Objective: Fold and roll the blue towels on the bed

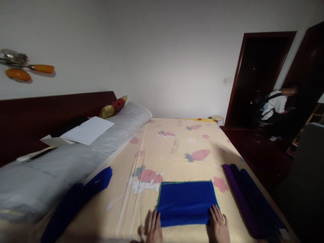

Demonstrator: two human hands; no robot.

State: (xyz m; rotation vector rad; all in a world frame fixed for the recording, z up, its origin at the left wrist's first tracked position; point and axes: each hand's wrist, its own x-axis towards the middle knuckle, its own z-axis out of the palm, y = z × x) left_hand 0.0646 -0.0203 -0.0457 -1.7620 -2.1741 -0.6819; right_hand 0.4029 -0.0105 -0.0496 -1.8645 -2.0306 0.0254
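A folded blue cloth (186, 202) lies flat on the cream bed sheet (177, 148) printed with pink carrots. My left hand (153, 229) rests at the cloth's near left corner, fingers stretched out flat and touching its edge. At the near right corner, my right hand (218, 227) lies the same way, fingers extended on the cloth's edge. Neither hand grips anything.
More dark blue cloths (76, 199) lie at the left; a purple and blue pile (250, 199) lies along the right bed edge. A grey rolled cover (76, 155) with white paper (88, 130) runs along the headboard. A person (275, 108) sits by the dark doorway.
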